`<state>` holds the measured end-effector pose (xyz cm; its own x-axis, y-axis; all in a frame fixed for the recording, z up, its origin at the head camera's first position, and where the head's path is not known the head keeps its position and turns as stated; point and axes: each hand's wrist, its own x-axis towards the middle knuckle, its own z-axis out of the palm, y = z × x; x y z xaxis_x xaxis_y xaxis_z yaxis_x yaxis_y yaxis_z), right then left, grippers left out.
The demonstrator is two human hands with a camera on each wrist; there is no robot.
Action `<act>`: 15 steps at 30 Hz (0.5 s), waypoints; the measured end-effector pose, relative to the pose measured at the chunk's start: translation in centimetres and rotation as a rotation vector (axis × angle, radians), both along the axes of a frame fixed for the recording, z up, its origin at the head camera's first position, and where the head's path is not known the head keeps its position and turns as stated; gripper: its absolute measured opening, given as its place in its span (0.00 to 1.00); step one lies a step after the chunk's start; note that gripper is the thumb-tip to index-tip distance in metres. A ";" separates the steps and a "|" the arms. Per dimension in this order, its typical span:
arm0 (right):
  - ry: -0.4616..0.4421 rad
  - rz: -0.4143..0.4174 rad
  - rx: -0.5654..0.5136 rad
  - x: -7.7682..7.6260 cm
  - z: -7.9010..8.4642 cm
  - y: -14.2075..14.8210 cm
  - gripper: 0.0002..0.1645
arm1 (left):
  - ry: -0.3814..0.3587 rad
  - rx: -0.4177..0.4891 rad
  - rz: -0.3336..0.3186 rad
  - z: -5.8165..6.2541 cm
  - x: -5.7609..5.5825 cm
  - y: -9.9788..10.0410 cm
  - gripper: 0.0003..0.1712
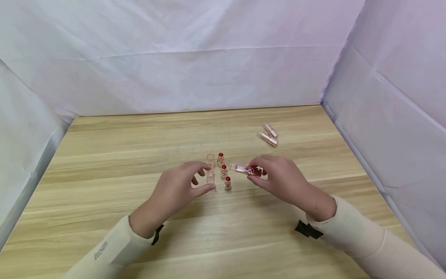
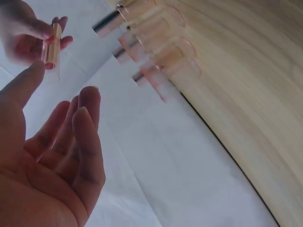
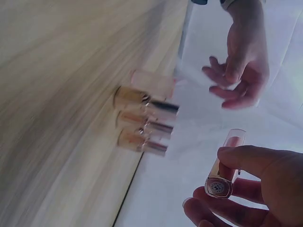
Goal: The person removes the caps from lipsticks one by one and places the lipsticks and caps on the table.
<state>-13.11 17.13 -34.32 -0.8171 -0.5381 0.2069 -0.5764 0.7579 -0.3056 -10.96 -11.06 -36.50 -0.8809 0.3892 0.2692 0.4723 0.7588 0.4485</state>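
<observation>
My right hand (image 1: 283,180) pinches a lipstick (image 1: 242,169) between thumb and fingers, its see-through cap end pointing left. In the right wrist view the round mark on the base of this lipstick (image 3: 218,187) faces the camera. Three lipsticks without caps (image 1: 223,171) stand upright in a row on the table, red tips up. Just left of them is a row of clear caps (image 1: 210,180). My left hand (image 1: 179,185) hovers beside those caps, thumb and fingers spread apart with nothing between them in the left wrist view (image 2: 61,156).
Two more capped lipsticks (image 1: 267,138) lie close together toward the back right of the wooden table (image 1: 139,143). White sheeting (image 1: 195,77) rises behind the table and along both sides.
</observation>
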 end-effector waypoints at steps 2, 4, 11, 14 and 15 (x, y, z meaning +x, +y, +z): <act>0.013 0.025 -0.001 0.5 0.3 -0.3 0.11 | 0.040 0.020 -0.023 0.0 0.3 0.6 0.28; 0.031 0.049 0.005 0.9 0.5 -0.7 0.11 | 0.078 0.032 -0.042 0.1 0.5 1.1 0.30; 0.006 0.110 -0.004 2.2 0.8 -1.5 0.11 | 0.174 0.018 -0.108 0.1 1.2 2.7 0.29; -0.001 0.130 -0.010 2.5 0.9 -1.8 0.11 | 0.195 0.023 -0.126 0.2 1.6 3.1 0.26; -0.001 0.137 -0.011 2.6 0.9 -1.9 0.11 | 0.203 0.025 -0.129 0.2 1.7 3.2 0.25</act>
